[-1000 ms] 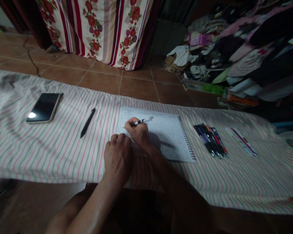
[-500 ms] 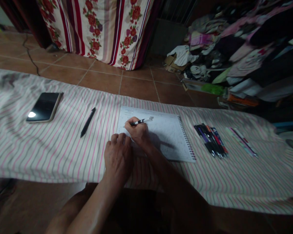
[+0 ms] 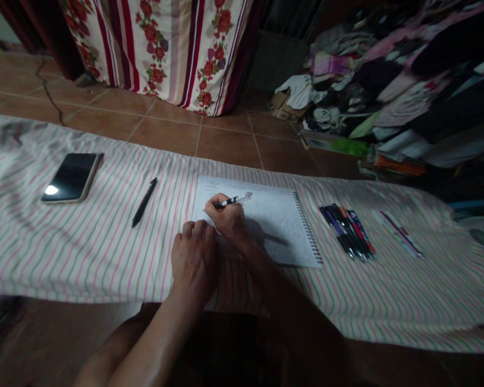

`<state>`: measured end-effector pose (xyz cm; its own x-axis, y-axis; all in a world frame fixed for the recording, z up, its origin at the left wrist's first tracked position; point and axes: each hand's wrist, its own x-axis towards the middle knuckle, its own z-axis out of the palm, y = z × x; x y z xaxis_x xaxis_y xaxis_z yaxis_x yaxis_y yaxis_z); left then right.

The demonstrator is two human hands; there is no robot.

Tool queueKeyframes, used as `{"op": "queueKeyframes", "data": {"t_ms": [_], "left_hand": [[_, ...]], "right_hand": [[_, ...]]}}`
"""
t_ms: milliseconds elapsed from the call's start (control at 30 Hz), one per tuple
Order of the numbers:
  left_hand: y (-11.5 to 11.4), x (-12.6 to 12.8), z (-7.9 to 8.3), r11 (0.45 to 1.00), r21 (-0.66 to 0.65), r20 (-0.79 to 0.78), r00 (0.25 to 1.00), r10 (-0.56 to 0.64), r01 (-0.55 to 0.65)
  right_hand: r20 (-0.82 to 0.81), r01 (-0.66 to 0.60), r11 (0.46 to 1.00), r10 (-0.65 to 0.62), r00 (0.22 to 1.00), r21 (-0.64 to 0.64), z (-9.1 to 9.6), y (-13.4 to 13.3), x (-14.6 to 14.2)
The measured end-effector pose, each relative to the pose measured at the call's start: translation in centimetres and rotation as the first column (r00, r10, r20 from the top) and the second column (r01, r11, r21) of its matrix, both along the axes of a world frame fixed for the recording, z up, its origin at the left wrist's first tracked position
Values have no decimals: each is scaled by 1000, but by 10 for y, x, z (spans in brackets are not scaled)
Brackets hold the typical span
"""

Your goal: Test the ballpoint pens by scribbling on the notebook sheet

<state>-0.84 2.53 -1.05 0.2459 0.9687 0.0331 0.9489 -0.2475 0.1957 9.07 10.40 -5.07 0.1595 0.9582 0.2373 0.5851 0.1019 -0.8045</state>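
A spiral-bound notebook (image 3: 280, 223) lies open on the striped cloth, its coil on the right and faint writing on the page. My right hand (image 3: 229, 216) rests on the page's left part, fingers pinched round a white-and-black pen (image 3: 236, 199). The pen slants, its back end pointing right; its tip is hidden by the fingers or too small to tell. My left hand (image 3: 196, 252) lies at the notebook's lower left corner, touching my right hand or very close to it. Its fingers are curled down, with nothing visible in them.
A black pen (image 3: 144, 203) and a phone (image 3: 71, 178) lie to the left. Right of the notebook are a row of several pens (image 3: 349, 231) and a few slim pens (image 3: 401, 234). Beyond the cloth are a tiled floor (image 3: 169, 126), a floral curtain (image 3: 173, 54) and piled clothes (image 3: 387, 80).
My right hand and the pen have shifted very slightly to the left on the page. The left hand stays in place.
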Motion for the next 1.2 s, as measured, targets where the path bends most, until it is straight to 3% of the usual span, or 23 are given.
{"op": "queueKeyframes", "data": {"t_ms": [100, 200, 300, 500, 667, 867, 1200], "left_hand": [[1, -1, 1, 1000, -2, 27, 1000, 2, -2], [1, -1, 2, 1000, 9, 44, 999, 19, -20], [1, 0, 1, 998, 50, 47, 999, 22, -24], [-4, -1, 0, 989, 144, 73, 997, 0, -11], [-7, 2, 0, 977, 213, 78, 997, -26, 9], [-14, 17, -7, 944, 326, 113, 990, -86, 45], [-18, 33, 2, 942, 306, 125, 974, -187, 142]], "right_hand": [[-221, -26, 1000, 25, 975, 2, 2, 1, 1], [-463, -5, 1000, -4, 886, -17, 9, 4, 6], [-587, -11, 1000, 4, 810, -8, 23, 4, 14], [-649, 34, 997, -71, 758, -69, 42, -16, 41], [-652, 3, 988, -104, 751, -154, 43, -42, 71], [-624, 55, 975, -179, 760, -214, 63, -77, 102], [-828, -27, 940, -286, 483, -340, 80, -109, 151]]}}
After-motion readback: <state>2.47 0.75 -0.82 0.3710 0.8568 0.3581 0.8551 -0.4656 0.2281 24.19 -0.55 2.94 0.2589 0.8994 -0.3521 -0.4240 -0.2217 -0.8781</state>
